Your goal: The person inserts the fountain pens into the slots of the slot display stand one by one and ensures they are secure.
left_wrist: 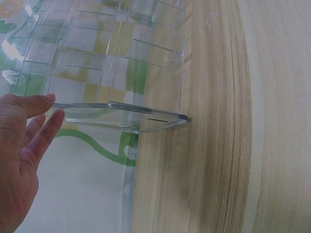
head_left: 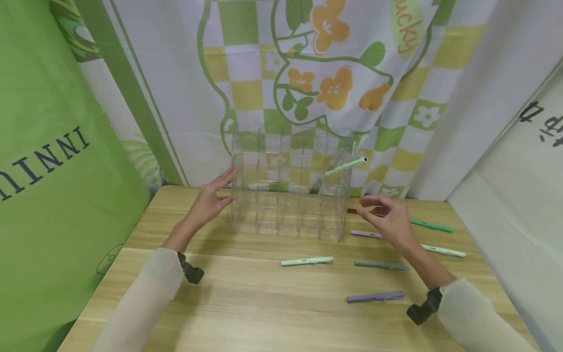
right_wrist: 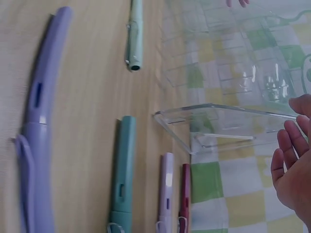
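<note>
A clear, many-compartment acrylic organizer (head_left: 288,227) stands upright at the back of the table. My left hand (head_left: 211,198) touches its left side with extended fingers; in the left wrist view the thumb and fingertips meet the panel's edge. A light green pen (head_left: 346,166) leans out of an upper right compartment. My right hand (head_left: 389,220) is just right of the organizer, fingers loosely bent and holding nothing in the right wrist view. Close to it lie a dark red pen (right_wrist: 185,194) and a lilac pen (right_wrist: 166,189), partly covered by the hand in the head view.
More pens lie on the wooden table (head_left: 246,303): mint (head_left: 307,261), grey-teal (head_left: 381,265), purple (head_left: 375,297), pale green (head_left: 443,251) and bright green (head_left: 432,226). A patterned curtain (head_left: 246,29) hangs right behind the organizer. Green fabric (head_left: 53,220) borders the left side.
</note>
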`<control>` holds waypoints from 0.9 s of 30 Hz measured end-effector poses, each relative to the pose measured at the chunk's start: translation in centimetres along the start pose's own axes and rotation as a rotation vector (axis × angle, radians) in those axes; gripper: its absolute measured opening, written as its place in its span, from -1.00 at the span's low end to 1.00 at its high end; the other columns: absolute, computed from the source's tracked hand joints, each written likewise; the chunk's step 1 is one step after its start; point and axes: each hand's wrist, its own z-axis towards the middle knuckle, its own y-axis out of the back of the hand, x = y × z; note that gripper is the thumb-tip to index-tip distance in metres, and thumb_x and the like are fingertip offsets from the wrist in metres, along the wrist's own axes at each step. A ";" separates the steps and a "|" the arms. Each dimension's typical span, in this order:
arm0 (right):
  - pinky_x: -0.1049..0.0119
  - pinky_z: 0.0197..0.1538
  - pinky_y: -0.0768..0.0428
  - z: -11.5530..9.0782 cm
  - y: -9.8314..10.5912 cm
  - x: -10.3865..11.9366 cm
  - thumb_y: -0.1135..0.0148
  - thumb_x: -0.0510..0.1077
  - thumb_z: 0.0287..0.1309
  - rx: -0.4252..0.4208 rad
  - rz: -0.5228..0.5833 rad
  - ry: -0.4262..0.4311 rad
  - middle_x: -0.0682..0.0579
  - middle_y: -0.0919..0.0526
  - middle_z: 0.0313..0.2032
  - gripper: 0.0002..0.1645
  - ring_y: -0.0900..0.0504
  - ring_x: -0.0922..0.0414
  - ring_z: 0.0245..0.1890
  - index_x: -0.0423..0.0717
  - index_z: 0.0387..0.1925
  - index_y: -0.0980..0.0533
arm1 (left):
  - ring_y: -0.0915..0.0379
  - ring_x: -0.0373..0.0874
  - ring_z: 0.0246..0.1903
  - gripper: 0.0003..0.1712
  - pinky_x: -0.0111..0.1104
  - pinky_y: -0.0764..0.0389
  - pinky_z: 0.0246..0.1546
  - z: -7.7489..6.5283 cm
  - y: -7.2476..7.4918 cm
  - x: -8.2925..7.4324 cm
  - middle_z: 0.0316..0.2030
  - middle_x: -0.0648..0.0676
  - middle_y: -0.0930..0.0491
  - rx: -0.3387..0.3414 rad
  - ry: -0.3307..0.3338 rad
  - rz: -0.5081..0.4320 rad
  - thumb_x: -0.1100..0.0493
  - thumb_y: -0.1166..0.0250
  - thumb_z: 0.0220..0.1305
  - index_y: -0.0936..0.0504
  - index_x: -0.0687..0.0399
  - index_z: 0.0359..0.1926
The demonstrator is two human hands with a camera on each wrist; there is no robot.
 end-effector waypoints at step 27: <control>0.03 0.03 -0.83 -4.7 -4.5 -2.5 -0.57 -0.31 0.17 0.335 -0.068 0.078 -0.04 -0.79 0.00 -0.66 -0.75 -0.05 0.00 -0.24 0.00 -0.72 | -0.45 0.34 0.36 -0.11 -0.03 -0.83 -0.04 -0.1 -0.1 0.4 0.56 0.30 -0.22 0.001 -0.034 -0.006 0.54 -0.46 0.23 -0.33 0.29 0.54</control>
